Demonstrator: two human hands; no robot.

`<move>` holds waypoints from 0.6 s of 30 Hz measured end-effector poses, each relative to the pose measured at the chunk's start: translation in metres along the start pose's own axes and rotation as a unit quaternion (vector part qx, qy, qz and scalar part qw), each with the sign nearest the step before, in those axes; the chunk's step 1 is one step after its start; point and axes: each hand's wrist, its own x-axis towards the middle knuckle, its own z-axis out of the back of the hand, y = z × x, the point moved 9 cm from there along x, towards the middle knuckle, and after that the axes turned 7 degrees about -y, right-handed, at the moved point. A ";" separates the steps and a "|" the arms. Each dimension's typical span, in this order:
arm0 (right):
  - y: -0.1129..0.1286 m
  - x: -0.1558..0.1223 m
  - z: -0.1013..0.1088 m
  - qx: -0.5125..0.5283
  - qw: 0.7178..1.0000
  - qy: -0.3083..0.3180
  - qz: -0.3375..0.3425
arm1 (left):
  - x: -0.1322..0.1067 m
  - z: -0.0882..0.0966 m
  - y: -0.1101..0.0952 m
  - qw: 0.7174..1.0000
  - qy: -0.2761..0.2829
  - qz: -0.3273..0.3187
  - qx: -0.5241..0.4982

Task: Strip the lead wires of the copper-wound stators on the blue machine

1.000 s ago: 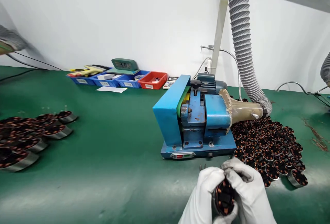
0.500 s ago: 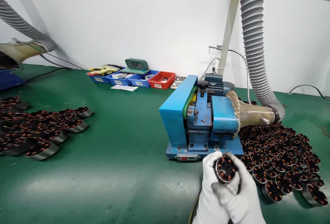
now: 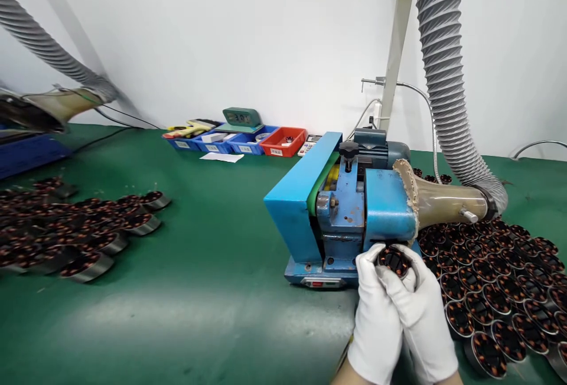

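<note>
Both my hands wear white gloves and grip one round motor stator (image 3: 393, 260) with copper windings. My left hand (image 3: 374, 314) wraps its left side and my right hand (image 3: 423, 314) its right side. The stator is held right at the front opening of a blue bench machine (image 3: 345, 214), under its blue housing. A tan funnel (image 3: 447, 203) on the machine's right joins a grey ribbed hose (image 3: 443, 72).
Several stators (image 3: 491, 273) lie packed on the green table (image 3: 212, 290) right of the machine, and another group (image 3: 75, 231) lies at the left. Blue and red bins (image 3: 248, 140) stand by the wall. A second hose and funnel (image 3: 48, 101) sit far left.
My hands have lifted the stator forward from near my body up to the machine's front opening. The view has shifted left, showing more of the left hose.
</note>
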 end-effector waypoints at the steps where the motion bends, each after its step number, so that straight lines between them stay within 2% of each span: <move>1: -0.001 -0.001 0.000 0.005 1.000 0.000 -0.002 | 0.000 0.001 0.000 1.000 -0.003 -0.005 0.006; 7: 0.002 -0.001 0.000 -0.010 1.000 0.010 0.018 | 0.001 0.004 0.000 1.000 -0.019 -0.001 -0.012; 11: 0.004 0.003 0.000 0.001 1.000 0.000 0.020 | 0.001 -0.003 0.004 0.997 0.001 0.050 -0.058; 13: 0.003 0.001 0.001 -0.001 1.000 -0.003 0.018 | -0.001 -0.003 0.006 0.996 0.000 0.054 -0.070; 15: 0.000 -0.005 0.006 -0.026 1.000 -0.003 0.017 | -0.006 0.004 0.004 0.999 -0.013 0.012 -0.041; 18: -0.010 -0.024 0.017 -0.030 0.999 0.007 0.005 | -0.020 0.020 -0.006 0.996 -0.012 -0.085 0.025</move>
